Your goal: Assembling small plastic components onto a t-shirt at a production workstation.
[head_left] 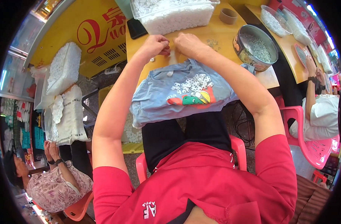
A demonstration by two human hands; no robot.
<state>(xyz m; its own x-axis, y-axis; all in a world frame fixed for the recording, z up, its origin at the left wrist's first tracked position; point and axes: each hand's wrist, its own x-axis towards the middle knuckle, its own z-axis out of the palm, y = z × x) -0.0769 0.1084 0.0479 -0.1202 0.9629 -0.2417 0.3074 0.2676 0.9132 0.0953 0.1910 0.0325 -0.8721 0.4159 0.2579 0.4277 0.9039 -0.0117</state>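
Note:
My left hand [154, 46] is closed above the table, its fingertips pinched together; whatever it may hold is too small to make out. Just to its right, my right hand [189, 44] is also closed, with its fingertips turned away and hidden. The two hands are close but apart. A small white piece lies beside my left wrist. Nearer to me, a light blue T-shirt [151, 100] with a cartoon print lies over the table edge and my lap. On it sits a loose heap of small white plastic pieces [194, 83] with dark holes.
Beyond my hands stands a clear bin [174, 23] heaped with white pieces. A round tin [257, 46] of small metal parts sits at right, near a tape roll [228, 16]. A black phone [136, 29] lies at left. Other people work on both sides.

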